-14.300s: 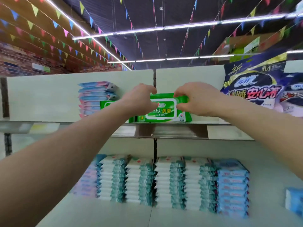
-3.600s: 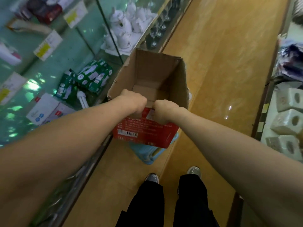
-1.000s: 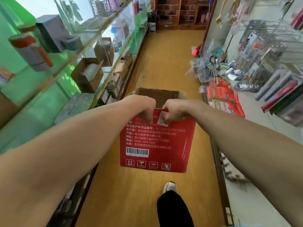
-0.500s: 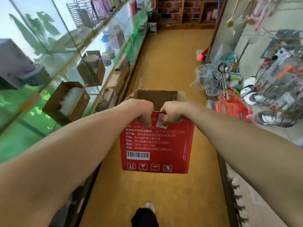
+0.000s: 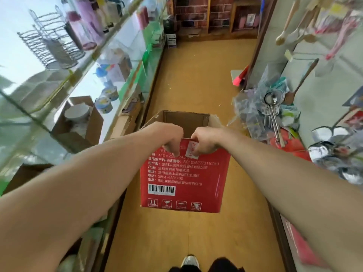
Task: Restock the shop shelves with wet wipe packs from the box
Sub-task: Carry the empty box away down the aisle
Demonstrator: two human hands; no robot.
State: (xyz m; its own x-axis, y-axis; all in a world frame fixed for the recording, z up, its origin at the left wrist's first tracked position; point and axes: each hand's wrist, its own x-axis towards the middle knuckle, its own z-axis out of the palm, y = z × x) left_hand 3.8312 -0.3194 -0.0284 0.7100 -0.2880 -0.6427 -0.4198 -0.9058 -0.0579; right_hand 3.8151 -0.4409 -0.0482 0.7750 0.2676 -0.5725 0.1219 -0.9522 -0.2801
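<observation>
**Colours and patterns along a shop aisle**

The box [image 5: 184,173] has a red outer face printed with white characters. It carries a white barcode label [image 5: 161,189] with black bars and a row of four white handling symbols along its lower edge. Its inner walls are plain brown cardboard. The floor [image 5: 196,75] is a uniform ochre yellow. The far wall [image 5: 196,8] shows a red-brown brick pattern with pale joints. The glass shelves [image 5: 125,61] carry a green tint, and the wire racks [image 5: 51,50] on them are silver-grey. The packs [image 5: 288,146] are red, the ladles [image 5: 274,118] metallic silver, the trousers [image 5: 224,266] black and the shoe [image 5: 190,262] grey-white.
</observation>
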